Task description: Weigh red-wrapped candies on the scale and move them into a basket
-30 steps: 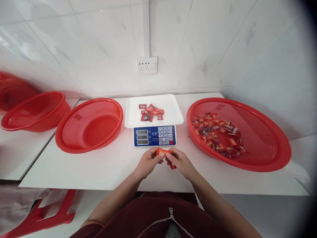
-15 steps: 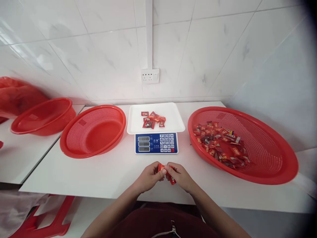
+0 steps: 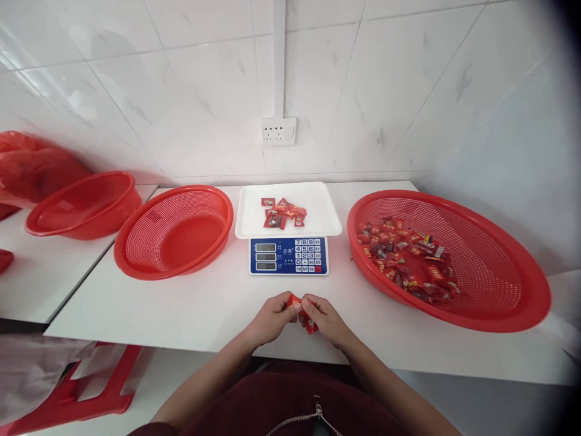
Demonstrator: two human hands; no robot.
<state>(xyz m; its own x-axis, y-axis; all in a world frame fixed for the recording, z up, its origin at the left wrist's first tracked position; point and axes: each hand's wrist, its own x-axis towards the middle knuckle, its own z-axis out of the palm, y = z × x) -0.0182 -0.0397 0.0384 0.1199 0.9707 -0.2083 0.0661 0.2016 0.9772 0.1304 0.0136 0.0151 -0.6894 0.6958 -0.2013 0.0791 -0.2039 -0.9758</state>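
Observation:
My left hand (image 3: 271, 318) and my right hand (image 3: 325, 318) meet over the near edge of the white table (image 3: 190, 309), both pinched on small red packets (image 3: 300, 309) held between them. Just beyond stands a digital scale (image 3: 288, 255) with a blue keypad front. Its white tray (image 3: 254, 223) holds a few red packets (image 3: 282, 214). To the right, a large red mesh basket (image 3: 499, 278) holds several more red packets (image 3: 406, 260). An empty red mesh basket (image 3: 175, 233) sits to the left of the scale.
A solid red basin (image 3: 82, 206) rests on a second white table at the far left, with red plastic bags (image 3: 31, 166) behind it. A red stool (image 3: 77, 387) shows under the table. A wall socket (image 3: 278, 131) is on the tiled wall behind the scale.
My hands have drawn slightly closer together and toward me, still gripping the red packets. The view has shifted a little; the baskets and scale have not moved.

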